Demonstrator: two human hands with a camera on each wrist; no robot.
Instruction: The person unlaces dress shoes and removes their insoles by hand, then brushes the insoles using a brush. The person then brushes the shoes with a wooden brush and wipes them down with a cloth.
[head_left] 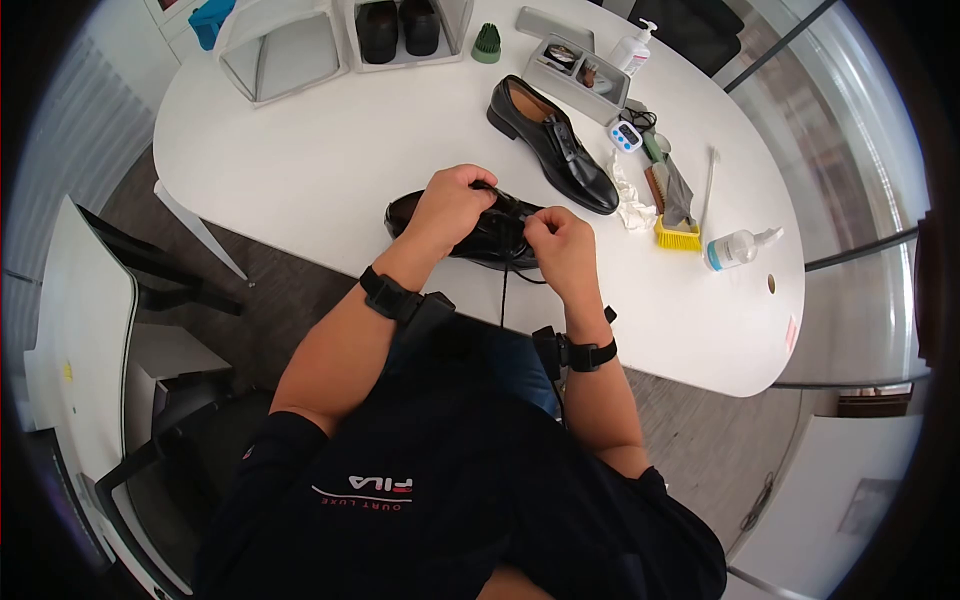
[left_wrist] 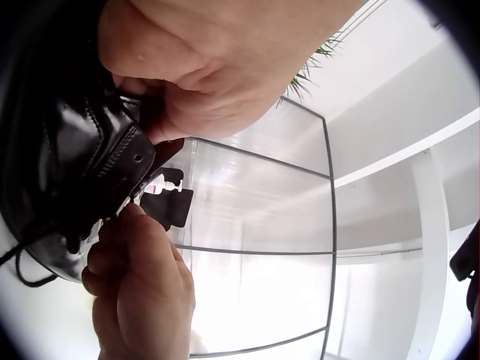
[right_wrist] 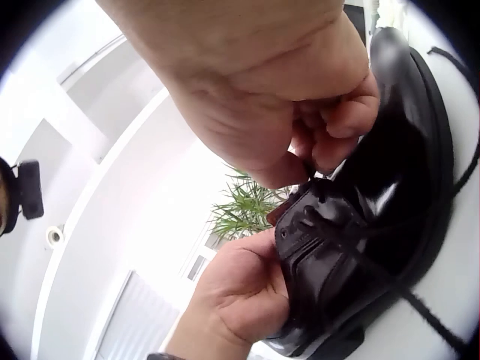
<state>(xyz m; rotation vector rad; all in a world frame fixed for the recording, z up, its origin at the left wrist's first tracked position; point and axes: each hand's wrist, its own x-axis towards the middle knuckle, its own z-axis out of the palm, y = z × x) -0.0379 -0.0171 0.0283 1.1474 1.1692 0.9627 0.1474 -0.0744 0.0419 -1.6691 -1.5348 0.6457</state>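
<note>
"What is held?"
"The right hand (head_left: 563, 245) pinches the lace (head_left: 504, 297); the left hand (head_left: 447, 212) grips the shoe (head_left: 485, 244), near the bench (head_left: 320, 160)'s six-o'clock edge."
"What could go wrong?"
"The lace's trailing end could snag there, tugging it loose."

nearer shoe (head_left: 488, 241): partly behind left grip (head_left: 450, 210) | shoe box (head_left: 408, 64): top cut off | timer display (head_left: 627, 133): unreadable

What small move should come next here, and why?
Probably draw the lace further through the eyelet with the right hand: its fingertips seem to pinch a short bit there, while the left hand grips the shoe, which should steady it.
</note>
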